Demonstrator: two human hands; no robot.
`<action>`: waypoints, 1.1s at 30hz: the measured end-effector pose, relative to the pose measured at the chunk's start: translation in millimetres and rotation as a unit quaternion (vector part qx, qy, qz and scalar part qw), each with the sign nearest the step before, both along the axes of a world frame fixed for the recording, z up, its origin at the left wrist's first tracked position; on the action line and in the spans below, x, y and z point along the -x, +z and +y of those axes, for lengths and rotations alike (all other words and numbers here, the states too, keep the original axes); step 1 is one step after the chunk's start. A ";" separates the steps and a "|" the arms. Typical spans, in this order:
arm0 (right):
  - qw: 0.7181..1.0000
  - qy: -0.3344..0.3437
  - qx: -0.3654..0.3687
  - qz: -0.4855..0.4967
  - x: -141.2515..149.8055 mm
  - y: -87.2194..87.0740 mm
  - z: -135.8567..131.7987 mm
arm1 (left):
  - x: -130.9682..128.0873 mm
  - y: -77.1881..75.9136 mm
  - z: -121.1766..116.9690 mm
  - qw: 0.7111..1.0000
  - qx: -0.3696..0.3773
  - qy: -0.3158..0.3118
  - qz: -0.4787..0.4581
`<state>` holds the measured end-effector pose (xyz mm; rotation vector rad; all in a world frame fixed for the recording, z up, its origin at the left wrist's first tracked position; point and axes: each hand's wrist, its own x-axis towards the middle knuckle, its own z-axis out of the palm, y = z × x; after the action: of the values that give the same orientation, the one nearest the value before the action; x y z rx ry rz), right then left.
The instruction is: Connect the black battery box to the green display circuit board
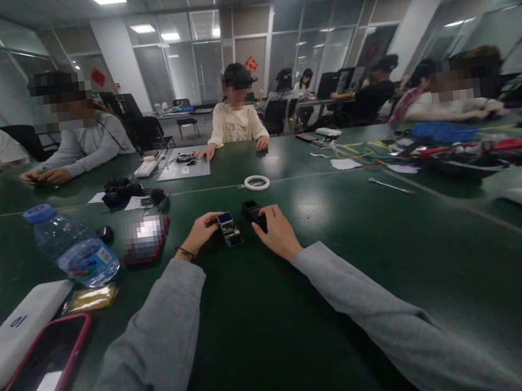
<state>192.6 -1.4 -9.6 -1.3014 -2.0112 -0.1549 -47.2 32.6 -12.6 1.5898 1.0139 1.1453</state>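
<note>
My left hand (200,233) grips the left edge of a small circuit board (230,231) with a little screen at its top end. My right hand (279,232) is closed on a black plastic case (250,211), its fingers over the case's right side. Board and case are side by side with a narrow gap between them, just above the green table (257,323) or on it; I cannot tell which. Beyond them lies a white ring (257,182), apart from both hands.
On the left stand a water bottle (82,252), a phone (146,238), a larger pink-edged phone (41,381) and a white power bank (20,326). A wrench (390,186) and tangled cables (370,150) lie to the right. Across the table sits a person (238,119).
</note>
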 end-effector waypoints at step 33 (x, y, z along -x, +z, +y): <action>1.000 0.000 -0.001 0.011 0.4 1.4 0.0 | 1.1 7.6 -2.3 0.993 0.034 -0.109 0.013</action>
<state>192.1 -1.4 -8.2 -1.2976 -1.9914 -0.1415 -48.2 30.2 -5.0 1.6203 0.8623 0.9330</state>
